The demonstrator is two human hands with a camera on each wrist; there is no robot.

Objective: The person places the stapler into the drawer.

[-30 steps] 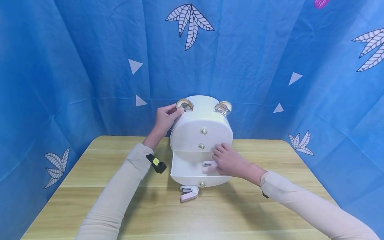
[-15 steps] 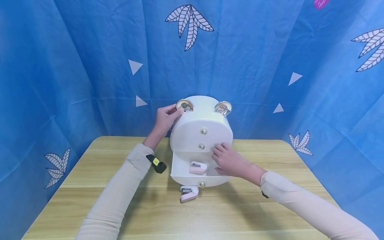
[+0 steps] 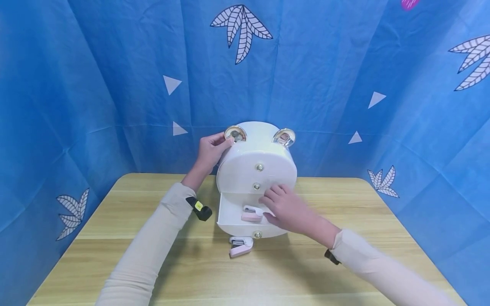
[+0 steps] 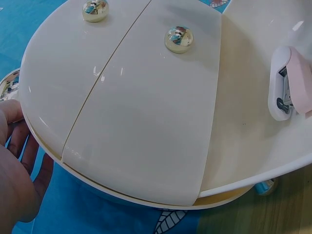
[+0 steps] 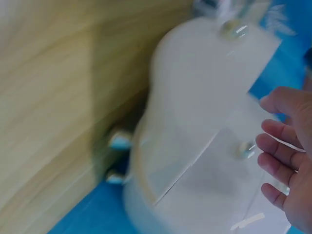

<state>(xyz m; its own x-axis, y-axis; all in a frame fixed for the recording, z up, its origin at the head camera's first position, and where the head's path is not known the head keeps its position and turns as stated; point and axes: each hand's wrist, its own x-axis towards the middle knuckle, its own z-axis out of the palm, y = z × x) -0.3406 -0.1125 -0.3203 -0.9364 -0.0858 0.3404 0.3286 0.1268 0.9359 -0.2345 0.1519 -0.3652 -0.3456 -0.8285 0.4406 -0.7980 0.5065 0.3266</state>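
A white rounded storage box (image 3: 245,170) with gold knobs and two gold ears stands on the table, its bottom drawer (image 3: 231,212) pulled out. My left hand (image 3: 210,152) holds the box by its left gold ear (image 3: 236,134), thumb over the ear's front. In the left wrist view, the left hand's fingers lie along the box's side. A small pink and white stapler (image 3: 251,213) sits inside the drawer. Just right of it, over the drawer, hovers my right hand (image 3: 287,209), fingers loosely bent and holding nothing. A second stapler (image 3: 241,246) lies on the table before the drawer.
The wooden table (image 3: 160,263) reaches out on both sides of the box. Blue cloth (image 3: 321,85) with leaf prints hangs behind and along the sides. The drawer's front, with its gold knob (image 3: 257,234), juts out close to the second stapler.
The right hand let go of the stapler in the drawer, which now sits farther left, then shifted slightly left itself. My left hand stays at the ear.
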